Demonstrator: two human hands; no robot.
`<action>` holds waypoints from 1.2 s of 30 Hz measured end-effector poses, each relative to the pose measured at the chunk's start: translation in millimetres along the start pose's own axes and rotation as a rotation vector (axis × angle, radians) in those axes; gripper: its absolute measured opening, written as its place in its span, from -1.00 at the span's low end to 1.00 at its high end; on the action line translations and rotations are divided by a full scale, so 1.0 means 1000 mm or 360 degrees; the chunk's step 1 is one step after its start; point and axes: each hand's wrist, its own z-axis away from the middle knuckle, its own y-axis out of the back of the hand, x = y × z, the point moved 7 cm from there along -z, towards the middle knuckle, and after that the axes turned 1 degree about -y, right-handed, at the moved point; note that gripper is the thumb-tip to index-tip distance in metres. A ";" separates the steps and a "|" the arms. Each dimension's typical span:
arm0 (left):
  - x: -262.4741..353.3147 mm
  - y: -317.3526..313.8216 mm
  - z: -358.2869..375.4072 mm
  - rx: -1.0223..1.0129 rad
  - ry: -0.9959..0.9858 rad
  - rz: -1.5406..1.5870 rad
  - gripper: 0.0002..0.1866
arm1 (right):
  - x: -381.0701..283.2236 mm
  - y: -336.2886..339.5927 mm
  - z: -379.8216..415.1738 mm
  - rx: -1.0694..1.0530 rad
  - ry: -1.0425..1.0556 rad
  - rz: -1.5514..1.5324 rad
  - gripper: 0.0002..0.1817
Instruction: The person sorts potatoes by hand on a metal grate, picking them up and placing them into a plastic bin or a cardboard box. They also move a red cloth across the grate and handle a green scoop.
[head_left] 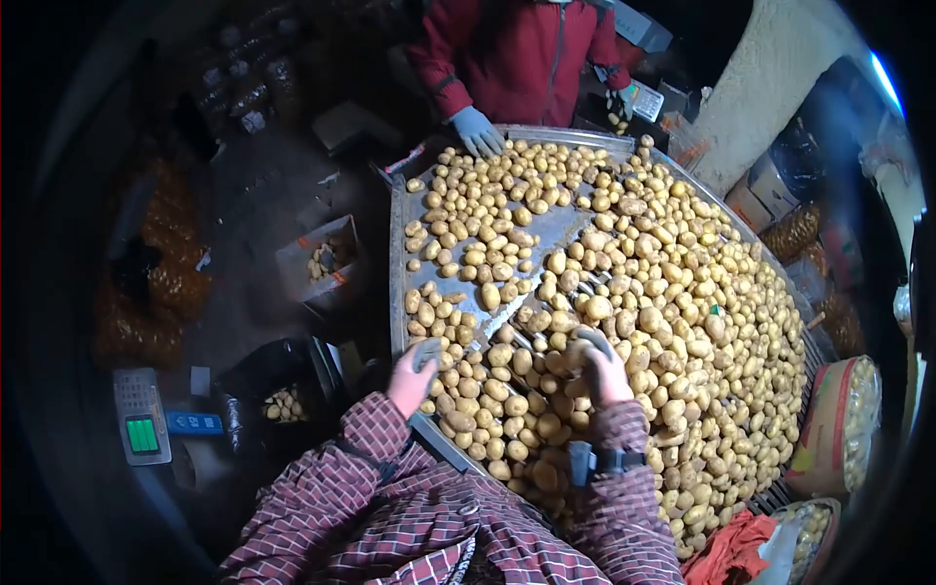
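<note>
Small yellow-brown potatoes [624,283] cover the grey metal sorting table [398,244]. Left hand [411,375] and right hand [603,369] rest curled among them; grip contents cannot be determined. Potatoes appear firm, light, roll-prone: grasp each around the middle.

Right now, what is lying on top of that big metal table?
Potatoes heaped across the metal table; the left hand and right hand rest among them. The heap hides most of the table's surface.

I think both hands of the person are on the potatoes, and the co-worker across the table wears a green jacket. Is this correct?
Not quite. The head view shows the co-worker's jacket is red, not green. The left hand and right hand are indeed on the potatoes, across the table.
</note>
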 end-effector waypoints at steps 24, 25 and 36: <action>0.033 -0.090 -0.025 -0.0838 0.0542 0.1152 -0.53 | 0.012 0.000 -0.051 0.0303 -0.0003 0.2052 -0.20; 0.046 -0.083 -0.020 -0.0822 0.0460 0.1043 -0.58 | 0.012 0.002 -0.054 0.0274 0.0073 0.1921 -0.24; -0.001 -0.004 0.006 -0.0420 0.0699 0.1531 -0.39 | 0.056 -0.066 0.036 -0.0574 -0.0656 -0.1374 -0.48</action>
